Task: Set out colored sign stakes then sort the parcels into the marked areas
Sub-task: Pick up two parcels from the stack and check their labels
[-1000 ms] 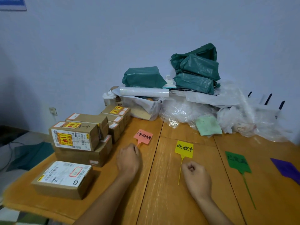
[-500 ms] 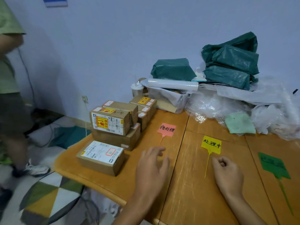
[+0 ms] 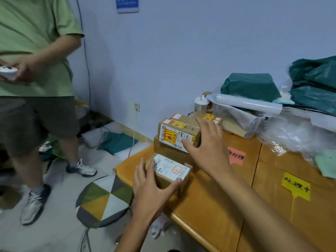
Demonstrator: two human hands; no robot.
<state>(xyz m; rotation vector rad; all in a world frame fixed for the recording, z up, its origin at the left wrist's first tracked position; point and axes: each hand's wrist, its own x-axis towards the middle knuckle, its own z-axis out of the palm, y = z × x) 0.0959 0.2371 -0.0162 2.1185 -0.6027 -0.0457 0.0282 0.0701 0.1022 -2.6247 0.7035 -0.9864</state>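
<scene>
Wooden tabletop (image 3: 209, 202) against a pale blue wall carries the parcels at its left corner. My left hand (image 3: 152, 190) spreads open over the near end of the single flat parcel (image 3: 169, 169), thumb on one side, fingers on the other — not yet clamped, as far as I can judge. That parcel's long axis runs away from me, rightward. My right hand (image 3: 207, 144) is open, reaching to the stacked box (image 3: 177, 135) just behind. Pink sign (image 3: 236, 157) and yellow sign (image 3: 296, 186) lie flat to the right — a bystander stands on the floor left.
</scene>
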